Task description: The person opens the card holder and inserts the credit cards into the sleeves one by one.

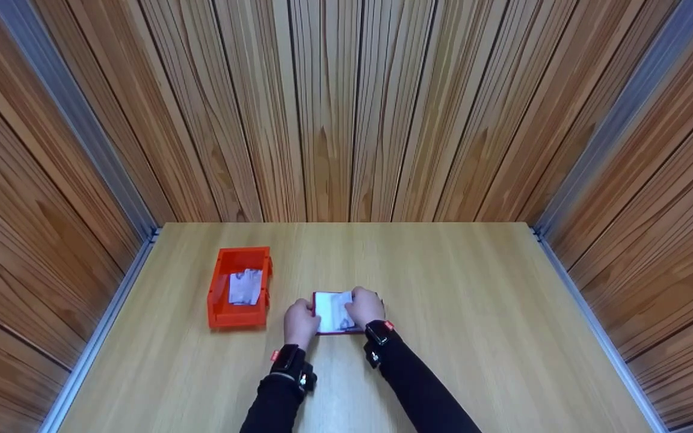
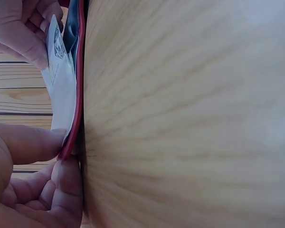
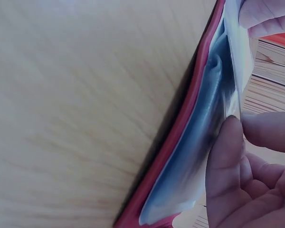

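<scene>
A small booklet with a red cover (image 1: 335, 334) and clear plastic sleeves (image 3: 185, 156) lies spread on the table. My left hand (image 1: 300, 325) grips its left edge, thumb on the white inner face and fingers curled beneath the red cover, as the left wrist view shows. Over the booklet, my right hand (image 1: 366, 307) pinches the edge of a printed white paper slip (image 2: 61, 71) between thumb and index finger. The slip stands tilted up from the sleeve. Part of the booklet's right side is hidden behind my right hand.
To the left of the booklet stands an orange plastic bin (image 1: 237, 320) holding folded printed paper (image 1: 245, 287). The light wood table (image 1: 473, 313) is bounded by wood-panelled walls (image 1: 346, 120) with metal strips at the corners.
</scene>
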Demonstrator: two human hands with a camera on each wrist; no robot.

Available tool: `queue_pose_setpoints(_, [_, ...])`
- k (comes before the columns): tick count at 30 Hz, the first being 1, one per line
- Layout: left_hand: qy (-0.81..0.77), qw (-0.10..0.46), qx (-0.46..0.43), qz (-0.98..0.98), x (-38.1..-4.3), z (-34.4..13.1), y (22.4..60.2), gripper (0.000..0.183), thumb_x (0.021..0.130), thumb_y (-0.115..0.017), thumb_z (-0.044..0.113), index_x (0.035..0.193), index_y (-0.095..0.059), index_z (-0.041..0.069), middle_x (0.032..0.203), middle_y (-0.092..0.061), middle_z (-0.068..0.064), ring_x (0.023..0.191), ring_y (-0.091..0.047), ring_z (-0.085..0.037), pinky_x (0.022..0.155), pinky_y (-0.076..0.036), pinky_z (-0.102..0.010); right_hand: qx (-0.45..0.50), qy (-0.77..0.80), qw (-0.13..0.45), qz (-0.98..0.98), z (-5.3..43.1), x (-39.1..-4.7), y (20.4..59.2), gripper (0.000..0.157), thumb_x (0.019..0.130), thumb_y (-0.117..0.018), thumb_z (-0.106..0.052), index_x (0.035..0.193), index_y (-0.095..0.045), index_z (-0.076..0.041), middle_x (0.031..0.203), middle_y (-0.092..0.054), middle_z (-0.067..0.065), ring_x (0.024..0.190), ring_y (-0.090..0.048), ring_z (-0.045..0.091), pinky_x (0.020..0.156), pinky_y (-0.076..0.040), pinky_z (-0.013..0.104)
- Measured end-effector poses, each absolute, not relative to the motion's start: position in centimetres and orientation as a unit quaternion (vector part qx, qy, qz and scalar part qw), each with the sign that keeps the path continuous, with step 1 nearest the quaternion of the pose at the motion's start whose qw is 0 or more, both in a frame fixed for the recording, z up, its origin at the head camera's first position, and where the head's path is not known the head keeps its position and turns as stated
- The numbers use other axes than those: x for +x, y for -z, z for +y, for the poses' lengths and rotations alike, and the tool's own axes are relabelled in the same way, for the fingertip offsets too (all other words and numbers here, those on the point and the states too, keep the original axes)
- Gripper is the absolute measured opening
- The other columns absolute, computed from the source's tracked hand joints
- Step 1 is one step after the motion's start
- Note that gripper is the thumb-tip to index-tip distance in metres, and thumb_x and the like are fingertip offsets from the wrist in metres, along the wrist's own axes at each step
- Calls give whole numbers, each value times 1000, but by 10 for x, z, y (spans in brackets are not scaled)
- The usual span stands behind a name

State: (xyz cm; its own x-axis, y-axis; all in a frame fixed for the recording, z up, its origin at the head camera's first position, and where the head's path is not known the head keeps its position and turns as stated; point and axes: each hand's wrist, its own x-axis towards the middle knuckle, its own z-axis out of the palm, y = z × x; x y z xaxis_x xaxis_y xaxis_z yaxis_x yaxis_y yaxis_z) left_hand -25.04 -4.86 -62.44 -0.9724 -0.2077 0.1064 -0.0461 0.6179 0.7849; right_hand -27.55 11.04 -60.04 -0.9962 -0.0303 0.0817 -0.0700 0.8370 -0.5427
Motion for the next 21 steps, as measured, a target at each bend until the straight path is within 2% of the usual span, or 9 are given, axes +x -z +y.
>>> queue_pose_setpoints(14, [445, 78, 78, -889, -250, -50, 623, 21, 74, -75, -3, 92, -65, -5, 79, -67, -12, 77, -64, -28, 73, -51, -42, 26, -287, 40, -957, 101, -274, 600, 9, 80, -74, -7, 83, -68, -1, 82, -70, 14, 79, -66, 32, 71, -52, 45])
queue_pose_setpoints(21, [458, 71, 77, -883, -250, -50, 624, 24, 74, -78, -3, 94, -65, -6, 79, -67, -12, 77, -63, -28, 73, -51, -41, 41, -291, 18, -956, 97, -276, 605, 12, 83, -72, -7, 92, -70, 1, 89, -71, 16, 87, -67, 34, 78, -52, 44])
